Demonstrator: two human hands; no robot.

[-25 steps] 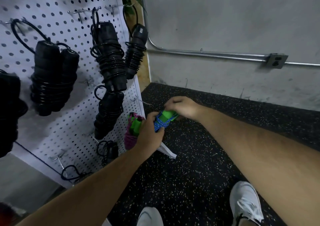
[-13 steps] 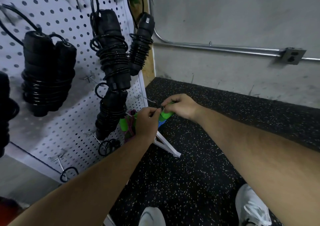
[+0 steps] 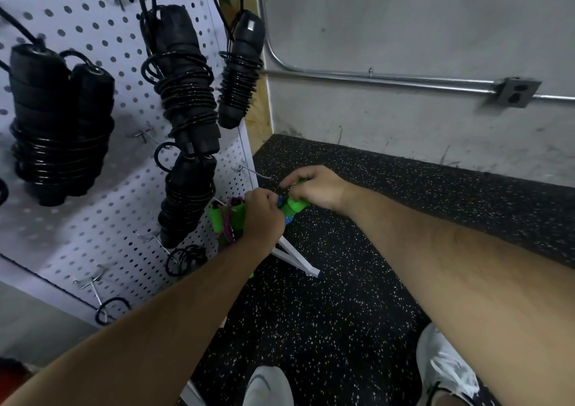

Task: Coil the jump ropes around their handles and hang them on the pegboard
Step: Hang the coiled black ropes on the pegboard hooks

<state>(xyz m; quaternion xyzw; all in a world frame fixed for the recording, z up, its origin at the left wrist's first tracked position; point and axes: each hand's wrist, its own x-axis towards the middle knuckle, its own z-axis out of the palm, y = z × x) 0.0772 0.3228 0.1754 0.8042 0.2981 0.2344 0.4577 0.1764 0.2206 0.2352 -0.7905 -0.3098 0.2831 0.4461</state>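
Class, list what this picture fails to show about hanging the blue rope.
Head view, all:
- Loop of the blue rope: covered by the left hand and right hand.
- Left hand's fingertips: behind its own back.
- Lower end of the purple rope: behind the left arm.
- Far-left black rope: cut off by the frame edge.

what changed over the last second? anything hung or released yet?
The left hand and right hand brought the blue-corded jump rope up to the tip of the free peg hook on the pegboard; it is not yet on it. Nothing released: the right hand still grips a green handle, the left hand the blue coil. The black ropes and the pink-corded rope hang as before.
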